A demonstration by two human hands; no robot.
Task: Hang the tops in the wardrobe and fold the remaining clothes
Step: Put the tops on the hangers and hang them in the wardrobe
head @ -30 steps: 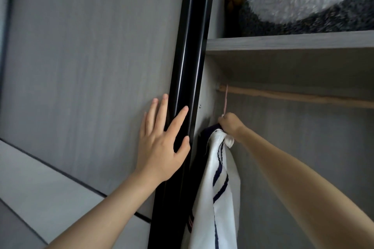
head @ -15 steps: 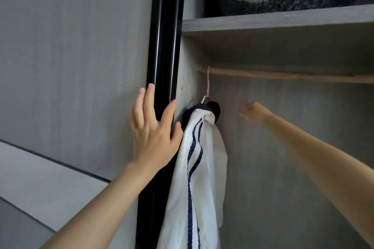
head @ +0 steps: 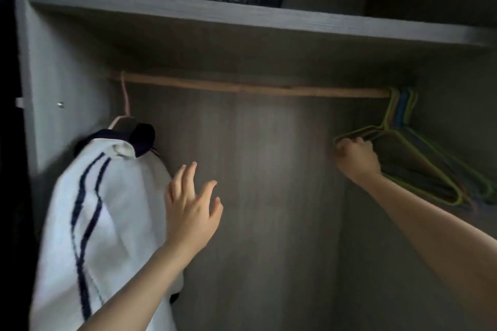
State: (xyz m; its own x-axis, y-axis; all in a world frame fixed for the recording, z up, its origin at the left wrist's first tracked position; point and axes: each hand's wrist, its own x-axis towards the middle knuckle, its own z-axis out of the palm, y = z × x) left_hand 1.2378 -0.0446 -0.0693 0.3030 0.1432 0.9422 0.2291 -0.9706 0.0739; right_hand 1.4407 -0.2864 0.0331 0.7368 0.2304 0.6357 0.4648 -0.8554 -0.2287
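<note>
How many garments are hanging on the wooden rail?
1: the white navy-striped top, on a pink hanger at the left end of the rail. The hangers bunched at the right end look bare.

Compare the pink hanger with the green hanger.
The pink hanger carries a white top; the green hanger is bare. The pink one hangs alone at the left of the rail; the green one is bunched with other hangers at the right. The right hand grips only the green hanger. Both hang from the rail.

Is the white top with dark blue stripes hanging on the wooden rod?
Hanging: the white striped top sits on a pink hanger hooked over the wooden rod, near its left end.
</note>
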